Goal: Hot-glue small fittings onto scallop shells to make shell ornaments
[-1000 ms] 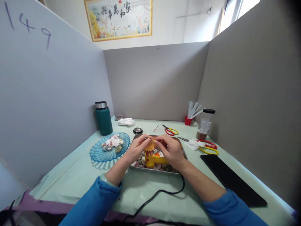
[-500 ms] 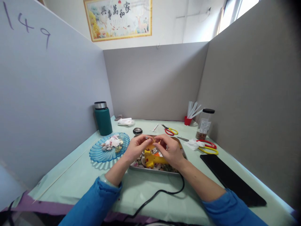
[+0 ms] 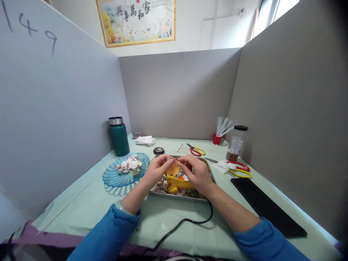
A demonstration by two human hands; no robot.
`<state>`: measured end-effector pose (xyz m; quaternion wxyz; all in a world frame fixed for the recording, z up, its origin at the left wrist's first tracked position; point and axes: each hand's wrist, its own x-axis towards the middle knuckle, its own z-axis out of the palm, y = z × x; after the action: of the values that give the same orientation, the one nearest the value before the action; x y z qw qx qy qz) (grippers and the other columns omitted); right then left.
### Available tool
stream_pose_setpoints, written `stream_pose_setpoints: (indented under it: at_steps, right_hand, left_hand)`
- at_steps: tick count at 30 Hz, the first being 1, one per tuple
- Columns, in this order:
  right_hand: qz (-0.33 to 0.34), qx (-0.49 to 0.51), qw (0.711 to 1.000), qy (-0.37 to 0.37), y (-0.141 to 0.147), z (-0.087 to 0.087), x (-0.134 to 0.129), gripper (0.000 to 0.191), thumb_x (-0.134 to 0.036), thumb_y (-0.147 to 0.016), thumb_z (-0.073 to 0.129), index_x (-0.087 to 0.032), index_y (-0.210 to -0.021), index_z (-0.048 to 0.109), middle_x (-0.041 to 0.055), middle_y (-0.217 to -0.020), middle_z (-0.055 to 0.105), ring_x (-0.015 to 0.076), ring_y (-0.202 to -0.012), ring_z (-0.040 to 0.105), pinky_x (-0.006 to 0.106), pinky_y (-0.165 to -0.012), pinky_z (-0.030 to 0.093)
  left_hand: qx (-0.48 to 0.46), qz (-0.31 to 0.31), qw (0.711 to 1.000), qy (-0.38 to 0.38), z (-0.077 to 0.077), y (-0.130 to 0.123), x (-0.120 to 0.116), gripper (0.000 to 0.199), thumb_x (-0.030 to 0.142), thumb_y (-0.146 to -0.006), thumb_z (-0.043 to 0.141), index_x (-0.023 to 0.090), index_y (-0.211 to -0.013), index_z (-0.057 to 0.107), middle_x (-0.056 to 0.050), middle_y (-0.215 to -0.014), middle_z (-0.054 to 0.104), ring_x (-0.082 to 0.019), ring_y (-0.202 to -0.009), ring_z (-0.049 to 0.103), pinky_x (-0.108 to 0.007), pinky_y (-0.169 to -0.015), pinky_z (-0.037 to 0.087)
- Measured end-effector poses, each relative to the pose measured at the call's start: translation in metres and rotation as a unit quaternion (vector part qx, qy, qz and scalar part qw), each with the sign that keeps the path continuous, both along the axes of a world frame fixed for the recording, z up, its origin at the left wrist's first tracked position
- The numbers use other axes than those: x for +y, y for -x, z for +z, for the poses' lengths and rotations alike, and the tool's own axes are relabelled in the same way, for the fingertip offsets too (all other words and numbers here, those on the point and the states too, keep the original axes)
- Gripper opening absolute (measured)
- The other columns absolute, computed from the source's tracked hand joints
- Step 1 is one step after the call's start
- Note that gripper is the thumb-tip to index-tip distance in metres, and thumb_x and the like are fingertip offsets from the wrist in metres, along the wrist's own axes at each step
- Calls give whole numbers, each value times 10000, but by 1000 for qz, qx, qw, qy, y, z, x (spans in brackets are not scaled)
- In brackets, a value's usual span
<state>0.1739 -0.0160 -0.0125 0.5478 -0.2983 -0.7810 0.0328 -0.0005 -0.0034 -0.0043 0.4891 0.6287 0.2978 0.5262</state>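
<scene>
Pinched close, left hand [image 3: 157,171] and right hand [image 3: 197,172] apparently hold something orange [image 3: 173,169].

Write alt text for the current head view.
A person's left hand and right hand, close together by an orange piece, over a metal tray of small pieces and a yellow tool. A blue plate of crumpled scraps sits left, a clear jar right.

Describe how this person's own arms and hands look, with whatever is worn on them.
The left arm wears a bright blue, wrinkled fabric sleeve with a gathered end and a pale inner cuff. The right arm wears a matching blue fabric sleeve, ending on the forearm. The left hand and right hand are gloveless.
</scene>
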Motion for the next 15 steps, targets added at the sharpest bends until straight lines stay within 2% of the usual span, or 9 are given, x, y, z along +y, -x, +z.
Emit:
stream_pose_setpoints:
  at_steps: [7, 15]
  right_hand:
    - [23, -6, 999, -34, -1, 1, 1, 92, -166, -882, 525, -203, -913, 604, 42, -818, 636, 149, -721, 574, 268, -646, 458]
    - [42, -6, 998, -39, 0, 1, 1, 105, -163, -877, 530, -212, -923, 611, 43, -837, 648, 155, -755, 594, 274, -678, 477]
  left_hand:
    - [0, -1, 1000, 10, 4, 2, -4, 214, 350, -739, 693, 149, -806, 663, 2, -717, 662, -104, -647, 582, -200, -622, 443]
    - [-2, -19, 1000, 16, 2, 6, 0, 229, 362, -731, 697, 144, -793, 660, -4, -722, 659, -112, -646, 579, -215, -626, 438]
